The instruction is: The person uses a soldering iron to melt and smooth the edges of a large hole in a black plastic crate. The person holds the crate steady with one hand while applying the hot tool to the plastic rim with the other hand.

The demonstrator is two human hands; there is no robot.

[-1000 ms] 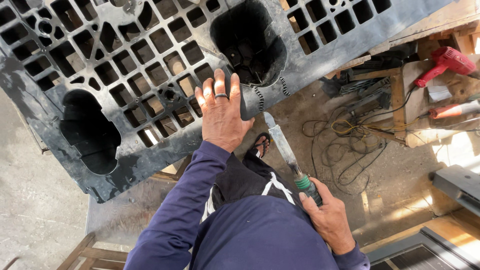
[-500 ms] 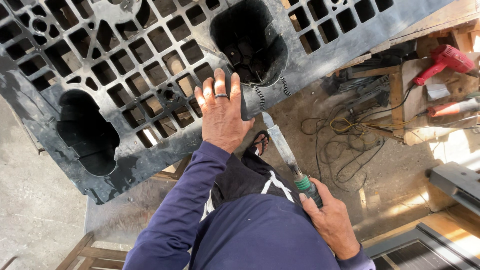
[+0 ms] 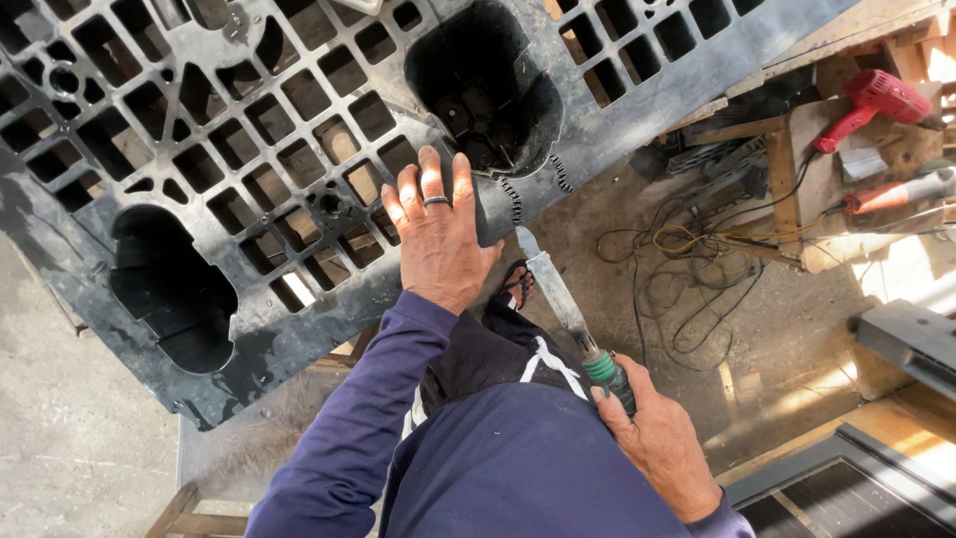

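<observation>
A large black plastic pallet (image 3: 249, 130) with a grid of square holes and deep leg pockets fills the upper left. My left hand (image 3: 438, 234), with a ring on one finger, lies flat and spread on the pallet's near edge, beside a square pocket. My right hand (image 3: 662, 438) grips the green handle of a long metal-bladed tool (image 3: 558, 294). Its blade points up toward the pallet's edge, where a row of dark staple-like marks (image 3: 515, 199) crosses a seam. The tip is just below that edge.
Tangled cables (image 3: 697, 249) lie on the dirt floor to the right. A red power tool (image 3: 876, 100) and another red-handled tool (image 3: 896, 194) rest on wooden pieces at the upper right. A sandalled foot (image 3: 513, 284) shows below the pallet. A wooden frame (image 3: 189, 513) is at the bottom left.
The view has drifted slightly. My left hand stays flat on the pallet, and the tool in my right hand has edged a little closer to the pallet's edge.
</observation>
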